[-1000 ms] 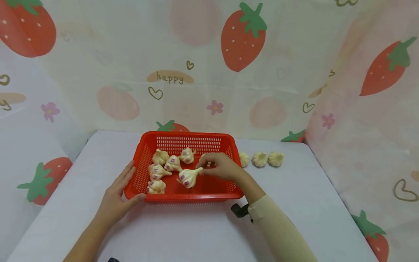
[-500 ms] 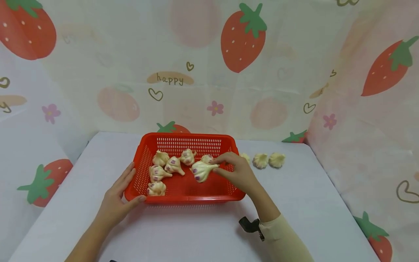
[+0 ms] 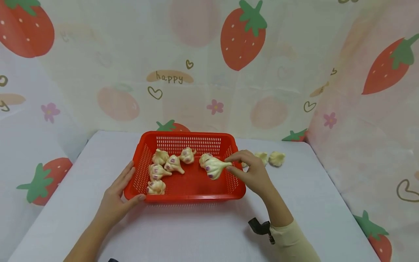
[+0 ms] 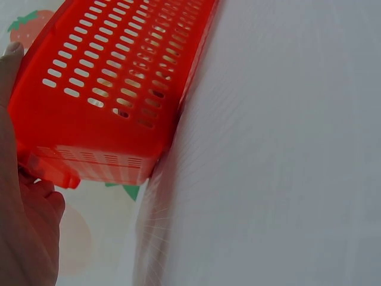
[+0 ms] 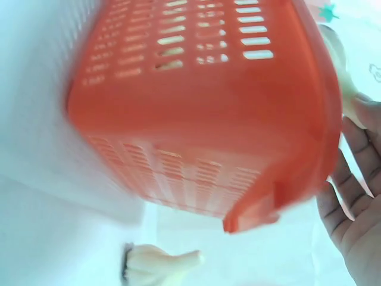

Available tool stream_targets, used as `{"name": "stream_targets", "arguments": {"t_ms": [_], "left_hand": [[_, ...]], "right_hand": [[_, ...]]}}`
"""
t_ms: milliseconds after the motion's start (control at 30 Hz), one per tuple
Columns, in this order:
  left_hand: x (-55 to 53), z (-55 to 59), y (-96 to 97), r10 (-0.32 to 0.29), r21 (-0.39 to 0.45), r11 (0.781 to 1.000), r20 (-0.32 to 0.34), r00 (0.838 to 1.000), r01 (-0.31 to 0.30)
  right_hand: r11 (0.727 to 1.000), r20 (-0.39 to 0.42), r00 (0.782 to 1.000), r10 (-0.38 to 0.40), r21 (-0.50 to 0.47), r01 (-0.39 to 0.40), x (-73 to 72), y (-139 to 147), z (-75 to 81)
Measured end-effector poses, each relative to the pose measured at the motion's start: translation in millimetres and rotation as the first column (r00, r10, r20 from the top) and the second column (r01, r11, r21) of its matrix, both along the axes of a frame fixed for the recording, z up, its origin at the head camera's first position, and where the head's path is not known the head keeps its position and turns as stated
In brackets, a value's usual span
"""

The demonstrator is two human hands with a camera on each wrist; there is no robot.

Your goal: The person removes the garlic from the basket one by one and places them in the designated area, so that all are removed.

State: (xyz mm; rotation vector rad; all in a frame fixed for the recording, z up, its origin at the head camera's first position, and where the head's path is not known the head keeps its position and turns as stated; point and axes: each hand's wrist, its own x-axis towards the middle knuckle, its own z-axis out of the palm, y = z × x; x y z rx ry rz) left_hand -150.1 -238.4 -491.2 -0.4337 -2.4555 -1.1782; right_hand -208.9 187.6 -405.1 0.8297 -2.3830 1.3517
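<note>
My right hand [image 3: 253,173] pinches a garlic bulb [image 3: 213,168] by its stem, above the right part of a red plastic basket [image 3: 196,198]. In the right wrist view, the bulb [image 5: 335,50] is partly hidden behind the rim. My left hand [image 3: 112,203] holds the basket's front left corner, thumb on the front rim and the other fingers along the left side. The left wrist view shows those fingers [image 4: 50,199] by the end handle. Several garlic bulbs [image 3: 174,163] lie at the basket's left. Another bulb [image 3: 204,158] sits behind the held one, partly covered.
To the basket's right, garlic bulbs [image 3: 276,159] lie in a row on the white-covered table [image 3: 183,233], some partly behind my right hand. A strawberry-print cloth [image 3: 209,83] hangs at the back and sides. A black device [image 3: 260,226] is on my right wrist.
My right hand has moved right across the basket with the pinched garlic bulb, from near the middle to the right part. The left hand and the basket have stayed in place.
</note>
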Motion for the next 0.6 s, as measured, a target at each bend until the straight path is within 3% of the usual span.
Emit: {"name": "stream_targets", "arguments": {"t_ms": [167, 300, 467, 600], "left_hand": [[0.0, -0.5, -0.1, 0.005, -0.006, 1.0, -0.005, 1.0, -0.005], [0.2, -0.3, 0.1, 0.008, -0.01, 1.0, 0.0, 1.0, -0.008], [-0.9, -0.3, 0.0, 0.006, -0.014, 1.0, 0.001, 1.0, -0.006], [-0.4, -0.9, 0.0, 0.012, -0.018, 1.0, -0.001, 1.0, -0.012]], "right_hand": [[0.999, 0.005, 0.999, -0.033, -0.017, 0.033, 3.3, 7.7, 10.4], [0.997, 0.006, 0.997, -0.075, -0.036, 0.075, 14.0, 13.3, 29.9], [0.992, -0.066, 0.99, -0.121, -0.051, 0.118, 25.7, 23.1, 52.6], [0.986, -0.128, 0.978, -0.164, -0.05, 0.159, 16.2, 43.1, 46.4]]}}
